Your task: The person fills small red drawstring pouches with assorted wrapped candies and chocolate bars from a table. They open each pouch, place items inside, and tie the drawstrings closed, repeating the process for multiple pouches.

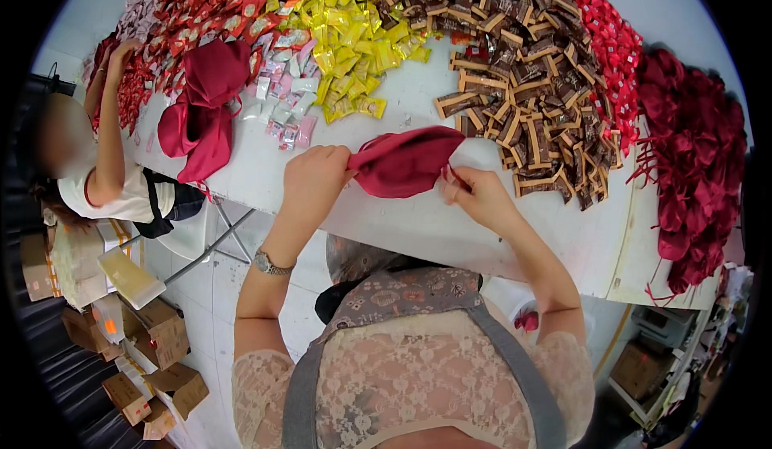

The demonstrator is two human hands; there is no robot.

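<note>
A dark red drawstring pouch [406, 163] hangs stretched between my two hands just over the near edge of the table. My left hand [314, 179] is closed in a pinch on the pouch's left end. At the other end, the fingers of my right hand [482, 197] are closed on its thin red cord. Whether anything is inside the pouch cannot be seen. Nearest beyond my left hand lie small pink and white packets [289, 99], with yellow packets [346, 55] behind the pouch. Brown stick packets [527, 119] spread out beyond my right hand.
Empty-looking red pouches [205, 99] lie on the table [386, 236] at left. Red packets [213, 6] heap behind them. Filled-looking dark red pouches [696, 159] pile at the right. Another person [100, 147] reaches in at far left. Cardboard boxes [157, 336] stand on the floor.
</note>
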